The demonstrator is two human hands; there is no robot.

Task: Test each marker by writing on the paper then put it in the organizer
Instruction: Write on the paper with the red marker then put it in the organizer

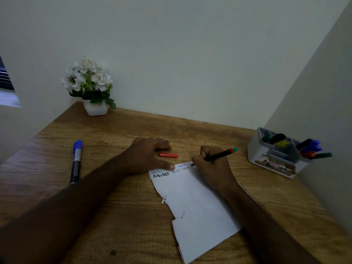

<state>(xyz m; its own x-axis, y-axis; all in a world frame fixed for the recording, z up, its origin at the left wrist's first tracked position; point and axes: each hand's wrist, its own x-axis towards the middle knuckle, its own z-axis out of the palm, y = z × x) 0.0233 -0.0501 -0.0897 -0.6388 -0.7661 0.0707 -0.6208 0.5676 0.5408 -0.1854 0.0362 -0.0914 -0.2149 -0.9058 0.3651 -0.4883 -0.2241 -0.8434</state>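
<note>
The right hand (pixel 213 166) covers part of the writing on the paper (pixel 198 206); the organizer (pixel 274 159) label is too blurred to read; both forearms run off the bottom edge

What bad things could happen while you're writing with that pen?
The red cap lies loose on the desk beside the left hand; a nudge might roll it away. The right hand rests on the paper by the fresh letters, so it could smear them. The blue marker lies near the desk's left edge and might get knocked off.
</note>
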